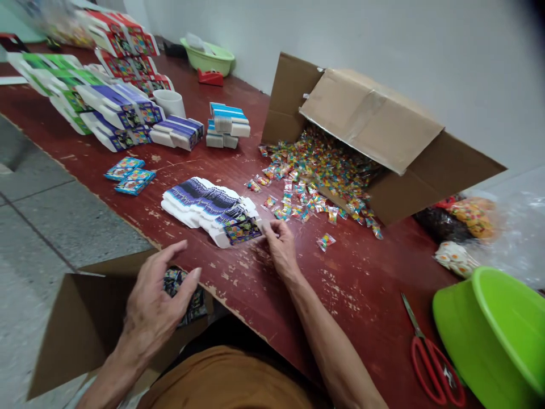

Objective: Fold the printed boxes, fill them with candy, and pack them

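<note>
A fanned row of flattened purple and white printed boxes [204, 207] lies on the red table in front of me. My right hand [279, 244] pinches the near right end of the row, thumb and fingers on the edge of the front box. Held above an open cardboard box at the table's front edge, my left hand [155, 295] has its fingers and thumb apart and holds nothing. Inside that lower cardboard box [89, 318] are dark printed packs [191, 298], partly hidden by the left hand. Small wrapped candies [298, 199] are spread just beyond the row.
A tipped cardboard carton [370, 113] spills candies at the back right. Stacks of purple boxes [123, 113] and blue boxes [227, 122] stand at the back left. Red-handled scissors [434, 363] lie beside a green basin [489, 335]. Two small blue packs [131, 175] lie near the left edge.
</note>
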`<state>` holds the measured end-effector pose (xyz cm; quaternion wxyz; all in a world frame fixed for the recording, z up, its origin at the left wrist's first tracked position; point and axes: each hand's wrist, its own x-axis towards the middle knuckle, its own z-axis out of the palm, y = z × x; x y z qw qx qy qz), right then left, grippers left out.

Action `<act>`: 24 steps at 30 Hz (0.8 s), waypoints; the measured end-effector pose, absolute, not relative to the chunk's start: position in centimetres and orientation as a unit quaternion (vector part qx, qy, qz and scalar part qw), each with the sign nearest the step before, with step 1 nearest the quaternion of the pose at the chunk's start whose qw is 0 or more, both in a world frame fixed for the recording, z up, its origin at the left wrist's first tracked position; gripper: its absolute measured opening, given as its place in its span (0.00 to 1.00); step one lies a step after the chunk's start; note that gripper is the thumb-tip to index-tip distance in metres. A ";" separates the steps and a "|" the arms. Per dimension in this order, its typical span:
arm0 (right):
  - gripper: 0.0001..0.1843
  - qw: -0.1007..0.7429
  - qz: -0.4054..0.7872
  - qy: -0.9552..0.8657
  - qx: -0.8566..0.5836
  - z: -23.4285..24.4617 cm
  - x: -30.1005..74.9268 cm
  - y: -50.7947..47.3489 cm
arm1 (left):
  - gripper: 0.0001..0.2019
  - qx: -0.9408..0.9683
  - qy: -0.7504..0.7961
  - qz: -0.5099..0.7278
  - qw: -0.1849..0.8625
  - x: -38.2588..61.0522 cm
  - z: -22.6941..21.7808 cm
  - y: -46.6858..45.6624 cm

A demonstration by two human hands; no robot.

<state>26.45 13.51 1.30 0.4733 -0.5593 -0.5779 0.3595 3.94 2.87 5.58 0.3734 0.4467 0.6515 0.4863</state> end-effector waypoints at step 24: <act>0.17 0.439 0.679 -0.430 -0.402 5.6 28.4 4.0 | 0.17 0.297 0.454 0.342 0.767 12.1 6.4 2.8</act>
